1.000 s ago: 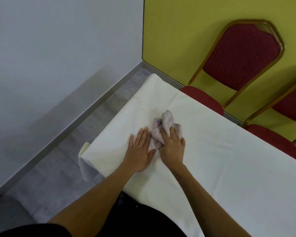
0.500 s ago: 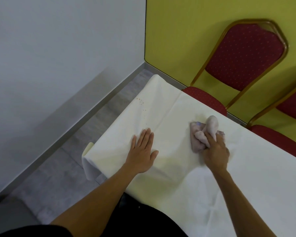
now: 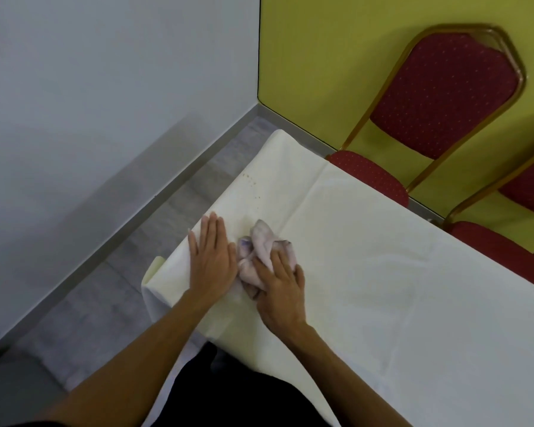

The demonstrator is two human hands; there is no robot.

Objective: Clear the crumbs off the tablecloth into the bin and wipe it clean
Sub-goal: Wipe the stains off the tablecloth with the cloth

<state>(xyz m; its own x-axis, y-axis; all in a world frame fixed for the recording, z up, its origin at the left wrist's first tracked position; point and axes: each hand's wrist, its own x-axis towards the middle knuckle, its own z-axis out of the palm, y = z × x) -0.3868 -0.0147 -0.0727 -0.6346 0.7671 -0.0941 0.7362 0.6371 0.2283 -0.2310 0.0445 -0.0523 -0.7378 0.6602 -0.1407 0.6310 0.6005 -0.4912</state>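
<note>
A white tablecloth (image 3: 383, 272) covers the table. A few small brown crumbs (image 3: 252, 183) lie near its far left edge. My right hand (image 3: 281, 288) presses a crumpled pale pink cloth (image 3: 261, 254) onto the tablecloth, its fingers lying over the cloth and its thumb tucked under the cloth's near edge. Flat on the tablecloth just left of the cloth lies my left hand (image 3: 211, 257), fingers straight and together. No bin is in view.
Two red padded chairs with gold frames, one (image 3: 438, 97) behind the table and another (image 3: 506, 251) at the right edge, stand against a yellow-green wall. A grey floor strip (image 3: 105, 288) runs along the white wall on the left.
My right hand has swept the pink cloth from the right back to the left, up against my left hand. My left hand has stayed flat on the tablecloth.
</note>
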